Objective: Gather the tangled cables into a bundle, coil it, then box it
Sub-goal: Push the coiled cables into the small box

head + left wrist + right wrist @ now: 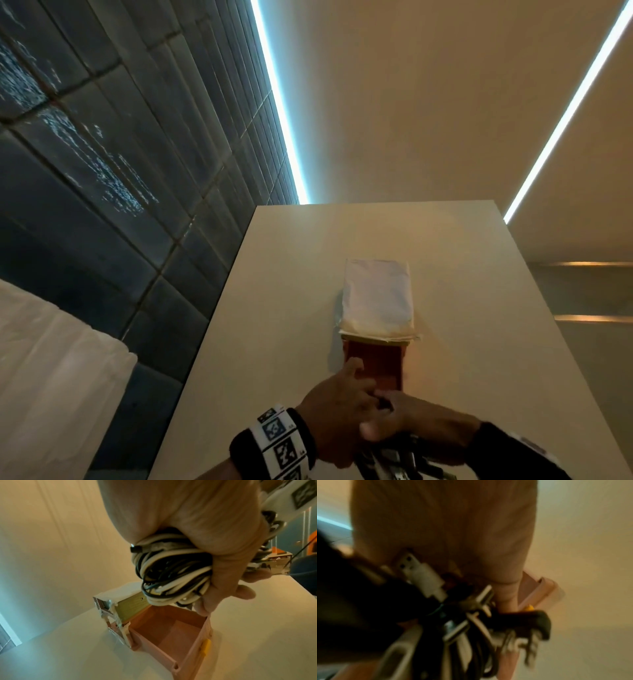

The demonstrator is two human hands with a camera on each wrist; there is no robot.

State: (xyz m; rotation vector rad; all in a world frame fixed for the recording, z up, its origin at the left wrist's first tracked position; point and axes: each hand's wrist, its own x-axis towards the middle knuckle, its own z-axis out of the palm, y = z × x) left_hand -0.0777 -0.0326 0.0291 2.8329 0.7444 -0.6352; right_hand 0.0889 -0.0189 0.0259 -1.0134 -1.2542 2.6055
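The left hand (197, 520), nearest the left wrist camera, is seen clenched round a coil (171, 572) of black and white cables. The coil is held directly above the near end of the open box (171, 635), its lower loops hanging just over the rim. The box stands on a pale table (60, 649), its lid (376, 298) thrown back on the far side. In the head view the box's long axis runs straight away from the person, and both hands are met at its near edge. The right hand (421, 425) is pressed against the left and looks wrapped round the plug end (423, 574) of the bundle, though that view is blurred. The left hand is judged the nearer to the opening, its fingertips (354, 366) already over the cavity. The coming move is judged a short drop, forward and down, with the coil's loops to be laid along the box's length. Trailing plugs at the right hand could catch the near rim.
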